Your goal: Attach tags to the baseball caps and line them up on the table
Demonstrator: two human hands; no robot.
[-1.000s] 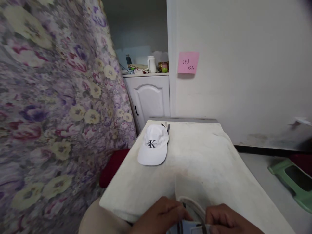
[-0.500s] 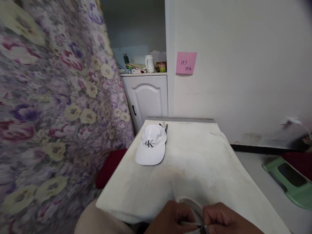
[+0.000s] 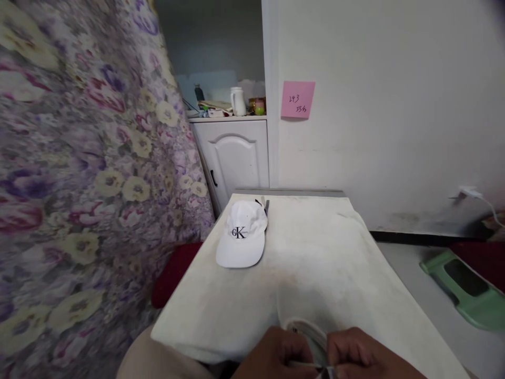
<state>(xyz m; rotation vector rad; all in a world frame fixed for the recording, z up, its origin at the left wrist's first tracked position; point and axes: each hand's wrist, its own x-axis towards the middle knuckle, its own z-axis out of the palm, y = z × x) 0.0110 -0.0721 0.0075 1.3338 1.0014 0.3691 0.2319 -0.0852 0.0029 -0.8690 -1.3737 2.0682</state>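
Through the head camera, my only view, I see both bare hands low at the near edge of the table [image 3: 315, 252]. The left hand [image 3: 282, 351] and the right hand [image 3: 361, 350] sit just beside each other, fingertips clamped on a thin, strap-like part of a pale cap [image 3: 302, 308]; the bottom edge cuts off exactly how they pinch it. That cap is between me and the table's middle, brim pointing away, curved inner band showing; I cannot tell whether the brim touches the cloth [image 3: 315, 221]. Beyond it, to the left, a white cap [image 3: 241, 231] with dark lettering rests on the tabletop, well apart from the hands, brim toward me. A floral curtain [image 3: 98, 158] hangs at left, a pink note [image 3: 298, 99] sticks to the wall [image 3: 379, 105], and a green stool [image 3: 481, 310] stands at right.
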